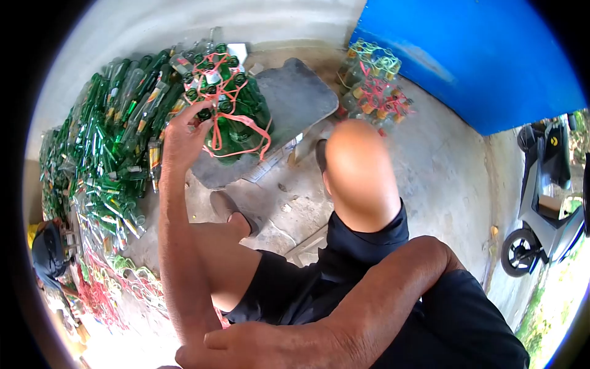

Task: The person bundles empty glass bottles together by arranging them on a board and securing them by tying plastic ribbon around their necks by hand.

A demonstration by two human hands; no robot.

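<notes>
My left hand (186, 136) reaches forward to a bundle of green glass bottles (258, 106), its thumb and fingers closed on the pink twine (230, 117) at the bundle's left side. The twine winds around the bottle necks, and a loose loop hangs down the front. Beneath the upright bottles is a low dark grey slab (301, 92). Across my lap, my right hand (270, 345) lies close to my left forearm at the bottom edge of the view; its fingers are mostly hidden.
Many loose bottles (110, 129) are piled against the wall on the left. Two more tied bundles (375, 92) stand by a blue panel (467, 61). Tangled twine (101, 289) covers the floor at lower left, near another person (49, 249). A scooter (547, 203) is at right.
</notes>
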